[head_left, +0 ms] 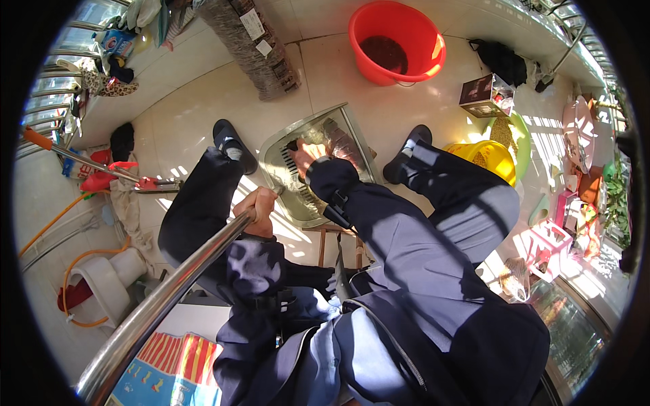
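My left hand (255, 211) grips a long shiny metal pipe (169, 291) that runs from the lower left up to the hand. My right hand (308, 154) reaches into a rectangular metal tray (281, 157) between my feet, its fingers on something pale and wet; the sleeve hides part of the hand. The tray rests on a small wooden stool (323, 238). I wear dark blue work clothes and black shoes.
A red bucket (399, 27) with dark contents stands on the tiled floor ahead. A yellow basin (497, 157) and a green basin (520, 135) of grain sit right, beside a brown box (482, 91). A mop (88, 162) and orange hose (51, 227) lie left.
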Demonstrator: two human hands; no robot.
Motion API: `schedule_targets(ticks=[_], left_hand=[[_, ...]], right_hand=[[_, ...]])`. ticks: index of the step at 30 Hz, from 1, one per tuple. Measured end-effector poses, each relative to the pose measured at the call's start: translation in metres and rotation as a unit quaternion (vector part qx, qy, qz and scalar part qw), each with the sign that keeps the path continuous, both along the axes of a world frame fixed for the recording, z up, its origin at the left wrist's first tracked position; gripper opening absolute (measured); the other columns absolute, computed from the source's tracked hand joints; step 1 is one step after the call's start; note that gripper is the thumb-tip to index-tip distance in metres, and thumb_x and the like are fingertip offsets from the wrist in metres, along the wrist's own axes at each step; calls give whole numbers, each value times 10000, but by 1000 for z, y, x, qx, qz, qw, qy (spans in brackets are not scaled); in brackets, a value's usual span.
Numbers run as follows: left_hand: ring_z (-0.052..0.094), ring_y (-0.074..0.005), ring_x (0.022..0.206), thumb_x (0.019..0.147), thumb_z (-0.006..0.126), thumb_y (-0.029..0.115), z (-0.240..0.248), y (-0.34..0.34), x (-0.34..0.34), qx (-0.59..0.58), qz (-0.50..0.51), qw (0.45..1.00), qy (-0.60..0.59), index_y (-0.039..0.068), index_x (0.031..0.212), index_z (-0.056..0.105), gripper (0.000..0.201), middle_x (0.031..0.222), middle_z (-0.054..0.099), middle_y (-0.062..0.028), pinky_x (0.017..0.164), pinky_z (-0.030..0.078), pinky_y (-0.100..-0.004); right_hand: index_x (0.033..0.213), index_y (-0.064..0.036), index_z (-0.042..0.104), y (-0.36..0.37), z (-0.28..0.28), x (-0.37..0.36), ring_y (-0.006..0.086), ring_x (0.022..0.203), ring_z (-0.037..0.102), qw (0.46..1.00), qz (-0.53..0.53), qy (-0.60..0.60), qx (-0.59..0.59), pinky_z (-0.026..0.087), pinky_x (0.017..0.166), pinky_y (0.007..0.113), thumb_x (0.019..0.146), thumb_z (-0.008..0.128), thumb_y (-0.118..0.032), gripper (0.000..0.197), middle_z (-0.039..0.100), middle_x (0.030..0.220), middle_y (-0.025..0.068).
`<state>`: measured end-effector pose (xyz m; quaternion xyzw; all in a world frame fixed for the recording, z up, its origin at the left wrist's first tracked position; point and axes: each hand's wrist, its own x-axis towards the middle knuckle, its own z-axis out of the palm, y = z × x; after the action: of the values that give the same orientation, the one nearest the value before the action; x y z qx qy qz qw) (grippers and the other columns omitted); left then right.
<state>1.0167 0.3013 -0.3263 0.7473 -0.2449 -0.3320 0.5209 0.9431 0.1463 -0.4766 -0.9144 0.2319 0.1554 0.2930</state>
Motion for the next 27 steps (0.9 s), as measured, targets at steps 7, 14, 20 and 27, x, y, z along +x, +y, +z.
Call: schedule_targets(ticks=[7, 14, 20, 27], left_hand=[[424, -82, 552, 921, 516, 216, 1, 0, 0, 17, -5, 1000, -18, -46, 730, 614, 339, 570, 473, -9, 520, 334, -247], [379, -80, 553, 909, 525, 205, 0, 1, -3, 12, -16, 1000, -5, -45, 736, 590, 311, 574, 436, 4, 517, 306, -257], [374, -71, 536, 909, 533, 203, 2, 2, -4, -3, -18, 1000, 0, -52, 746, 596, 309, 573, 450, 2, 495, 285, -252], [378, -69, 532, 902, 550, 197, -1, 4, -2, -26, -37, 999, -14, -65, 746, 605, 310, 578, 456, 0, 487, 287, -248]], right_hand=[[1196, -178, 550, 3, -5, -5, 314, 822, 660, 996, -74, -11, -40, 518, 636, 433, 835, 545, -212, 363, 563, 1046, 186], [1291, -266, 529, 5, -11, -9, 316, 769, 659, 995, -93, 7, -37, 528, 643, 434, 729, 648, -166, 583, 571, 1060, 194], [1230, -200, 562, 13, -16, -9, 274, 663, 612, 995, 53, -32, -83, 493, 558, 416, 859, 536, -184, 373, 535, 902, 131], [1344, -196, 479, 11, -12, -5, 306, 832, 664, 996, -55, -38, -50, 524, 636, 445, 789, 548, -180, 560, 566, 1061, 198]])
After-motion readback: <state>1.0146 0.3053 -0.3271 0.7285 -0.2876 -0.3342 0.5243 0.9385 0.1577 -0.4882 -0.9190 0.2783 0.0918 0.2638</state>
